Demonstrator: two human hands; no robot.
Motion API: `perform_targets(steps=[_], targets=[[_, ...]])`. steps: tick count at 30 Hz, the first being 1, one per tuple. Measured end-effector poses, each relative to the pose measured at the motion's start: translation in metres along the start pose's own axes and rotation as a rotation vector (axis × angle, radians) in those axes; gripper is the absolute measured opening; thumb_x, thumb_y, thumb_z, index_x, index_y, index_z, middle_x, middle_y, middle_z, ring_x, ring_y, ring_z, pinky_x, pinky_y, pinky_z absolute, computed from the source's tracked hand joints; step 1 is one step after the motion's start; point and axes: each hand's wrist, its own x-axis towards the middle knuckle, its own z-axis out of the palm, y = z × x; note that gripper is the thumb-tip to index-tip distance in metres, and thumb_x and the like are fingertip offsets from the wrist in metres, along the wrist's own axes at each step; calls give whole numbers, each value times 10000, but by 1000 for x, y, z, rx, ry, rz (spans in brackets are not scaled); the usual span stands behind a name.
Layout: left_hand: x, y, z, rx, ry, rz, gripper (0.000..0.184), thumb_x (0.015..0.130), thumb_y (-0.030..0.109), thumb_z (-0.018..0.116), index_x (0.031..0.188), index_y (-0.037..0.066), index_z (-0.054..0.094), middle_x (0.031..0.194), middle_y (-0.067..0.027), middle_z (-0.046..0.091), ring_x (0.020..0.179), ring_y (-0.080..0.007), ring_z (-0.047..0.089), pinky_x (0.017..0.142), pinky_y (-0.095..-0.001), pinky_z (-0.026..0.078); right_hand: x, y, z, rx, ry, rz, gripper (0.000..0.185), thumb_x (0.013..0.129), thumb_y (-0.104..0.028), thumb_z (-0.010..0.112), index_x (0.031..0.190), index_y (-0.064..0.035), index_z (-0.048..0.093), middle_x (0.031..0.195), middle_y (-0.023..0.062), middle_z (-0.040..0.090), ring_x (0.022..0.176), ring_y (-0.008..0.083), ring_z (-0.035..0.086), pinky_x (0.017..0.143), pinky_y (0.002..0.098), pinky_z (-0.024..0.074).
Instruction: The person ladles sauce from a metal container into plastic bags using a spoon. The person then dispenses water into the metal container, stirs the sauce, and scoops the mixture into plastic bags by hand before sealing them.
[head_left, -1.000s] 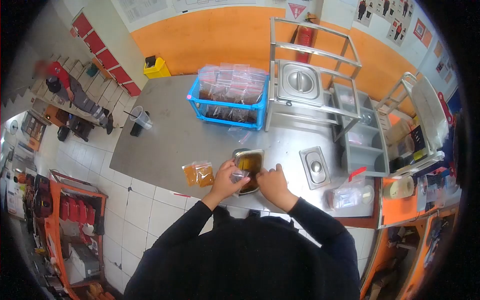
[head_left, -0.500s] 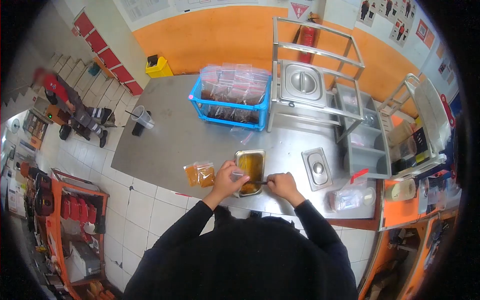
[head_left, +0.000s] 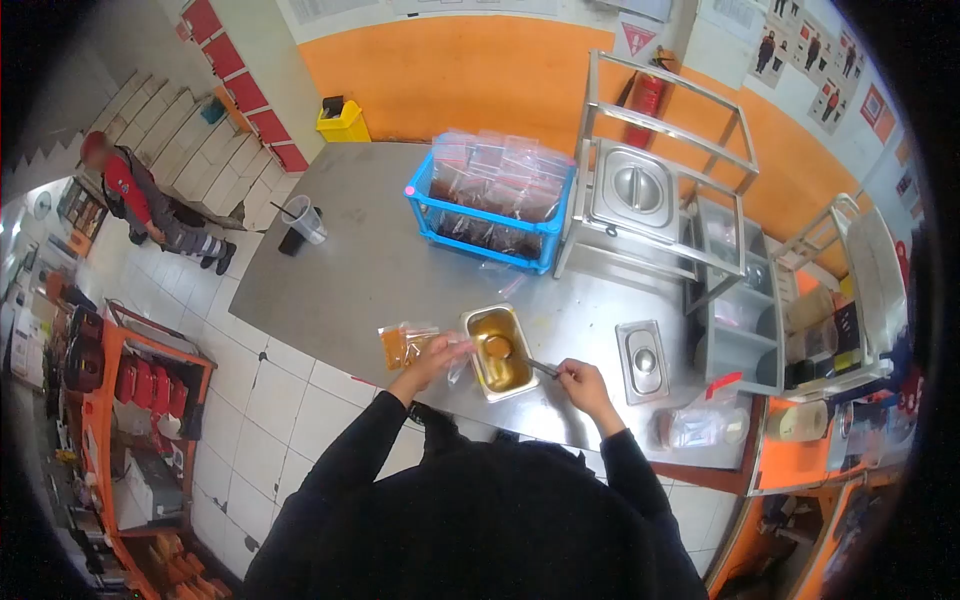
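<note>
A small steel pan with yellow-orange residue inside sits at the table's front edge, its walls largely bare. My right hand is closed around the dark handle of a spoon; the handle crosses the pan's right rim. A round orange shape inside the pan may be its bowl; I cannot tell. Left of the pan, my left hand pinches a clear plastic bag, whose contents are not visible. Just behind that hand lie filled orange zip bags, partly covered by it.
A blue basket full of zip bags stands at the back beside a metal rack bearing a lidded pan. A steel lid lies right. A plastic cup stands far left. A person stands beyond the table.
My right hand has drawn the spoon rightwards, away from my left hand. My left hand has moved left off the pan with the bag. The view has shifted, and the pan sits more angled.
</note>
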Motion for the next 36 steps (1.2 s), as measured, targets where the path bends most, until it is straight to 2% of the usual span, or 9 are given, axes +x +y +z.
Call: perform_targets(steps=[1,4,7,12,15,18,22,34,36], targets=[[-3,4,-1,-104,-23,-97,337,893,278,625,1140,52,582,1119,-29,566,1102,-131,517,909,-294,428,0,-5,-2,1,5,4,172,806,-212,576,823,-60,654,668,130,615,591,272,596,573,358,455],[-12,17,-3,205,-58,-60,418,857,288,664,1160,23,549,1195,-81,541,1169,-189,497,965,-328,408,-3,-27,-11,11,20,4,163,804,-208,620,814,-49,651,645,118,604,558,242,578,554,339,445],[-20,12,6,912,319,432,534,811,313,703,1193,-3,502,1200,-130,522,1168,-268,493,967,-373,406,-7,-53,-20,16,43,-20,175,805,-224,653,804,-48,649,637,108,599,540,227,567,536,328,438],[-26,37,36,896,365,498,667,789,363,706,1257,-20,424,1214,-190,484,1161,-350,460,973,-417,386,-14,-106,-37,-41,114,-135,182,816,-224,662,795,-44,648,674,114,616,551,258,579,515,333,439],[-25,44,47,977,412,553,685,801,377,691,1259,-44,402,1221,-220,463,1155,-375,448,970,-435,382,-20,-136,-45,-84,214,-317,140,825,-159,668,776,-34,628,596,41,555,492,138,478,478,278,356],[-18,37,50,1036,471,608,699,812,393,674,1249,-71,387,1219,-251,447,1150,-399,440,970,-449,377,-23,-152,-51,-265,284,-463,123,805,-166,680,760,-65,628,641,63,589,531,220,529,551,326,382],[-11,28,55,1008,536,653,716,822,420,654,1242,-89,378,1227,-275,427,1150,-424,429,974,-460,371,-28,-163,-59,-459,310,-561,105,801,-193,675,783,-106,620,695,23,585,581,214,546,606,346,344],[-12,46,63,800,419,661,672,817,386,671,1280,-7,383,1203,-216,441,1096,-395,479,930,-444,403,-34,-176,-67,-776,409,-731,91,764,-183,671,798,-147,594,724,-29,518,630,153,502,647,343,323],[-13,47,62,918,419,769,648,813,363,682,1282,16,399,1196,-193,444,1097,-381,484,924,-426,412,-34,-178,-68,-782,426,-749,91,758,-180,668,805,-144,598,742,-32,525,648,151,502,653,346,325]])
